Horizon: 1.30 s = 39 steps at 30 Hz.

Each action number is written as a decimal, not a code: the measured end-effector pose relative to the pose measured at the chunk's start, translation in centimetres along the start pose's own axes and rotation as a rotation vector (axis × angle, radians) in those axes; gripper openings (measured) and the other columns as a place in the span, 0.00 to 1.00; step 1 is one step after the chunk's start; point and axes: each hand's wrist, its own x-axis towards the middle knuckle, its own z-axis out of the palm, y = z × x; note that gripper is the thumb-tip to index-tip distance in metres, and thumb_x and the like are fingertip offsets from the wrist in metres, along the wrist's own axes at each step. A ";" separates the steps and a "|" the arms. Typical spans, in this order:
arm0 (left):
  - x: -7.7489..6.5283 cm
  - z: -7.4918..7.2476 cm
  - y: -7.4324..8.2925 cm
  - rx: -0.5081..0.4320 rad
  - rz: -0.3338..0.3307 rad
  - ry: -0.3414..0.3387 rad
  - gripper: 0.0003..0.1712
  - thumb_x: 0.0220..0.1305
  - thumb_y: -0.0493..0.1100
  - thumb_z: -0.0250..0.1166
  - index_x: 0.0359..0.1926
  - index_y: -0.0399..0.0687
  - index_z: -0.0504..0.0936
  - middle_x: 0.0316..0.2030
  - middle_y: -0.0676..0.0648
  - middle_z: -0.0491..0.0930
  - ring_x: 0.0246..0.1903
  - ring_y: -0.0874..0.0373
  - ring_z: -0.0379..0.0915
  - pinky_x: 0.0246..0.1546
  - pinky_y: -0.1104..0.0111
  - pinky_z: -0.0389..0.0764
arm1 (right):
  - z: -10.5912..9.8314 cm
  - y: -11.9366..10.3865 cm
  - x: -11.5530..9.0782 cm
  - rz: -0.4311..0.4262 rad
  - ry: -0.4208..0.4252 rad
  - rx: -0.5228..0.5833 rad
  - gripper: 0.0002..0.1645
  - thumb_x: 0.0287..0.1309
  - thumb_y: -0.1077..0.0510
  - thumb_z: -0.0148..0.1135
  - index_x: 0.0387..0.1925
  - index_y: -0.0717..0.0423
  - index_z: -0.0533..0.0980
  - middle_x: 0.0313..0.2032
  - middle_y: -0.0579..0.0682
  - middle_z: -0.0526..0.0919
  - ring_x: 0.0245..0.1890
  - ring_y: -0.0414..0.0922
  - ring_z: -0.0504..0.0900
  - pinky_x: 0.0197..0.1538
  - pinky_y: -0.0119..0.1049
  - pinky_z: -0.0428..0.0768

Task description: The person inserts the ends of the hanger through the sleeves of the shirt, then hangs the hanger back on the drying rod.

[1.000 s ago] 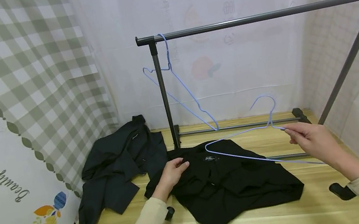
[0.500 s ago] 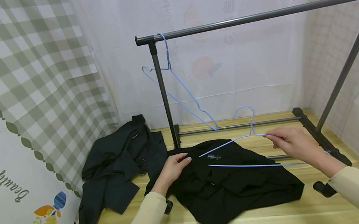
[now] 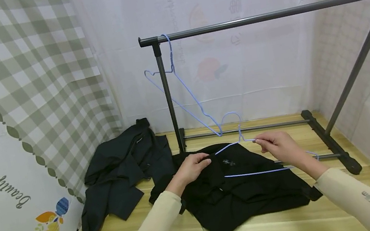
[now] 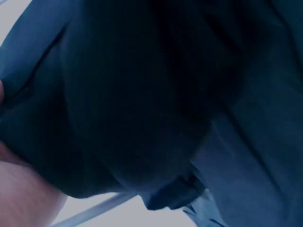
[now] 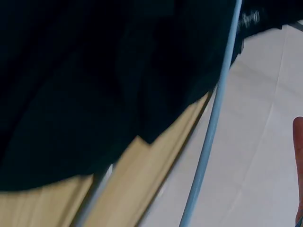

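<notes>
A black shirt (image 3: 246, 199) with a pale neck label lies spread on the wooden surface. My left hand (image 3: 191, 168) pinches the shirt near its neck opening and lifts the cloth a little. The thumb and fingers of my right hand (image 3: 280, 149) grip one shoulder of a blue wire hanger (image 3: 257, 173), its hook pointing up and away. The hanger's left end is hidden under the lifted cloth. Dark cloth (image 4: 132, 94) fills most of the left wrist view, with part of my hand at the lower left. The hanger's wire crosses the right wrist view beside the shirt.
Another dark shirt (image 3: 120, 167) lies crumpled at the left. Behind stands a grey metal garment rack, its rail (image 3: 264, 18) running to the right. A second blue hanger (image 3: 189, 90) hangs by the rack's left post (image 3: 169, 97). Printed cloth walls surround the surface.
My right hand has brought the hanger left and slightly down, so its left end has passed under the shirt's cloth. My left hand has shifted right, raising the shirt's edge.
</notes>
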 end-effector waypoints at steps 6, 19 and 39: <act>0.7 0.8 0.9 0.038 -0.005 0.011 0.14 0.76 0.46 0.56 0.52 0.48 0.84 0.44 0.52 0.82 0.45 0.56 0.77 0.48 0.61 0.76 | 2.5 -0.2 0.4 0.079 -0.016 0.077 0.10 0.69 0.64 0.58 0.43 0.65 0.83 0.25 0.46 0.81 0.26 0.40 0.83 0.33 0.33 0.81; 2.1 1.6 3.2 0.063 0.052 0.009 0.18 0.76 0.48 0.55 0.55 0.43 0.82 0.44 0.46 0.83 0.43 0.54 0.78 0.44 0.63 0.76 | 4.5 -2.0 0.8 0.130 -0.050 0.157 0.11 0.70 0.62 0.59 0.43 0.65 0.84 0.33 0.56 0.86 0.29 0.41 0.83 0.34 0.33 0.80; -0.1 0.5 1.6 0.270 0.068 0.036 0.17 0.69 0.44 0.64 0.56 0.46 0.83 0.51 0.49 0.83 0.49 0.55 0.79 0.51 0.62 0.78 | 3.2 -1.7 1.1 0.223 -0.162 0.177 0.15 0.65 0.53 0.65 0.25 0.56 0.76 0.17 0.42 0.65 0.18 0.39 0.64 0.26 0.33 0.65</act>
